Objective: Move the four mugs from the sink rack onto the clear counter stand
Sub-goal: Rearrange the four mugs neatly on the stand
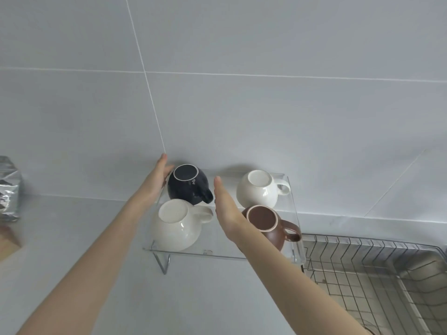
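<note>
Four mugs sit upside down on the clear stand point(294, 213): a dark mug point(187, 187) far left, a white mug point(258, 189) far right, a cream mug point(175, 226) near left, a brown mug point(271, 228) near right. The left hand point(157, 180), open, touches the dark mug's left side; the right hand point(225, 209), open and flat, hovers between the mugs. The stand rests on the tabletop point(72, 226), the wire sink rack point(375, 274) to its right.

Four mugs sit upside down on the clear stand point(294, 238): navy mug point(187, 186) at 11 o'clock, white mug point(260, 189) at 1, cream mug point(175, 226) at 7, brown mug point(268, 226) at 5. The left hand point(157, 180) touches the navy mug's left side, fingers flat; the right hand point(226, 209) is spread between the mugs. The sink rack point(375, 274) lies at 4 o'clock.
</note>
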`<state>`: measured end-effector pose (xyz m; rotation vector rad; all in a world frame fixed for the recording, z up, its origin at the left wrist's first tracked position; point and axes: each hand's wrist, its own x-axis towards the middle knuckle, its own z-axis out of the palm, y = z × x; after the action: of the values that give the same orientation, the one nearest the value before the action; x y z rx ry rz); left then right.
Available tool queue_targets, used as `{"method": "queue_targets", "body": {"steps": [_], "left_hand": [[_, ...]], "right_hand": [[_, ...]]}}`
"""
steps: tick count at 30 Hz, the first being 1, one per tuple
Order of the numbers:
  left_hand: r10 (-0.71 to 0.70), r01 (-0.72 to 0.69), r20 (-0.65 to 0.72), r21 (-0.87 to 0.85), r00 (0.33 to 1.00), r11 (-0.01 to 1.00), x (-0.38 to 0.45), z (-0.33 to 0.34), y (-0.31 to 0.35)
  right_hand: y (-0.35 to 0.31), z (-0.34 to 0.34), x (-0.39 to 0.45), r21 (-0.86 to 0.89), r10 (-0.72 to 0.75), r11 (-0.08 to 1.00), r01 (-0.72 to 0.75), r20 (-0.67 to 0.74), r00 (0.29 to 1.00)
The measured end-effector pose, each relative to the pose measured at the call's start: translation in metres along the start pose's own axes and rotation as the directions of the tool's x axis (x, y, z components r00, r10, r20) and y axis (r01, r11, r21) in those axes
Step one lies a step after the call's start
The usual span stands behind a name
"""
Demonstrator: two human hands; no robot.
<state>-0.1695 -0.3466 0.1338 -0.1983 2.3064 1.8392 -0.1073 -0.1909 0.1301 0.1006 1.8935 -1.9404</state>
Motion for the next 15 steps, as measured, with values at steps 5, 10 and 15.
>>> {"method": "queue_targets", "body": {"steps": [5, 10, 15], "left_hand": [[0.006, -0.005, 0.03, -0.029, 1.0, 1.0, -0.002, -0.001, -0.004], [0.025, -0.023, 0.051, -0.041, 0.998, 0.999, -0.006, -0.002, -0.009], [0.021, -0.016, 0.054, -0.089, 0.998, 0.996, -0.016, -0.003, -0.019]], "right_hand": [[0.012, 0.005, 0.021, 0.03, -0.014, 0.999, 0.014, -0.001, 1.0], [0.011, -0.003, 0.036, 0.054, 0.01, 0.999, -0.005, -0.103, 0.995], [0.014, -0.008, 0.061, 0.119, 0.064, 0.992, -0.044, -0.172, 0.983]]}}
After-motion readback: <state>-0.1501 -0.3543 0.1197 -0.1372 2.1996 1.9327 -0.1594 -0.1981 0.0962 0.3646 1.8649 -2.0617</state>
